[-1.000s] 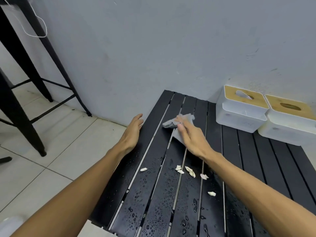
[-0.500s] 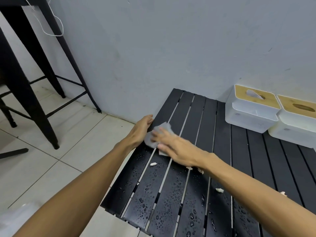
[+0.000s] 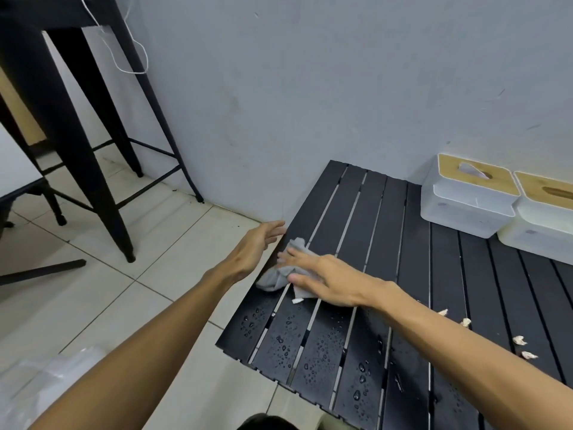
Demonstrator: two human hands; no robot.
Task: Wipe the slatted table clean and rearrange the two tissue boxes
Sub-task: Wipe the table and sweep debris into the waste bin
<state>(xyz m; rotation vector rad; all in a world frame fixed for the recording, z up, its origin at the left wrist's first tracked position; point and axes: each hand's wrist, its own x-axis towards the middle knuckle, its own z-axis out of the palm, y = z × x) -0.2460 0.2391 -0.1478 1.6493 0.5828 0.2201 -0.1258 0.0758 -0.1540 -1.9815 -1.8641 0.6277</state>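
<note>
My right hand [image 3: 322,279] lies flat with straight fingers on a grey cloth [image 3: 276,279], pressing it onto the black slatted table [image 3: 387,243] at its left edge. My left hand [image 3: 255,245] hovers open just beyond that edge, beside the cloth. Water drops [image 3: 310,346] cover the near slats. Several white scraps [image 3: 521,339] lie on the slats right of my forearm, and one [image 3: 297,301] lies by my thumb. Two white tissue boxes with wooden lids stand side by side at the back right: the left box [image 3: 468,203] shows a tissue, the right box [image 3: 539,225] is cut by the frame.
A grey wall [image 3: 310,88] runs behind the table. A black metal stool [image 3: 93,150] stands on the tiled floor [image 3: 139,290] to the left, with a white cord [image 3: 130,54] hanging from it. Something pale and blurred [image 3: 46,383] lies at the bottom left.
My right hand has slid the cloth from the middle slats leftward to the table's left edge. My left hand has stayed by that edge. The view has shifted left.
</note>
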